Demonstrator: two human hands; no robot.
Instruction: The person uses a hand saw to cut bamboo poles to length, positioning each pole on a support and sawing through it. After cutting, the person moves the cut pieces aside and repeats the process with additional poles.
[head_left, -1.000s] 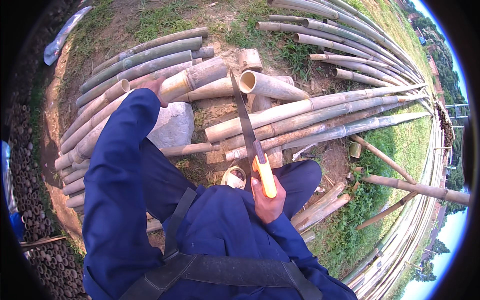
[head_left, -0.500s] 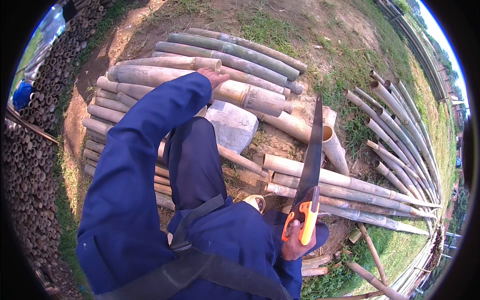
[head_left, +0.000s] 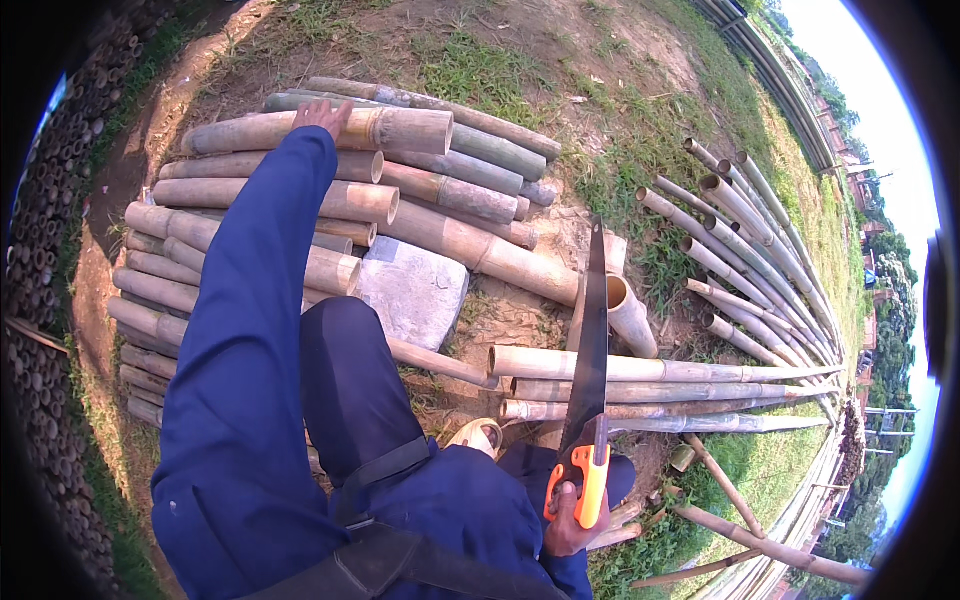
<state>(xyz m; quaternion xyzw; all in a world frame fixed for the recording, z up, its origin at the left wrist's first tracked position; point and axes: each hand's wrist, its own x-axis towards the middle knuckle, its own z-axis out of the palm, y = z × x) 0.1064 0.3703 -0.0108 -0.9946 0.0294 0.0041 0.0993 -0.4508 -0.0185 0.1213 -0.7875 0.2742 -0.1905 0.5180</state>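
With my left arm stretched out, my left hand lies over a thick, pale bamboo section at the top of the pile, its fingers curled across the upper side. The open end of that section points right. Several other cut bamboo lengths lie below it, side by side. My right hand is closed around the orange and dark handle of a handsaw. The saw's long dark blade points up and away from me, in front of the bamboo poles, with its tip clear of my hand.
A pale stone block sits by my knee. A wide bamboo tube leans near the saw. Long bamboo poles extend right, and another fan of poles lies beyond. Stacked bamboo ends line the left edge.
My left hand has carried the thick bamboo section away from me and leftward, onto the far part of the pile. The saw stays in my right hand; the whole view has shifted.
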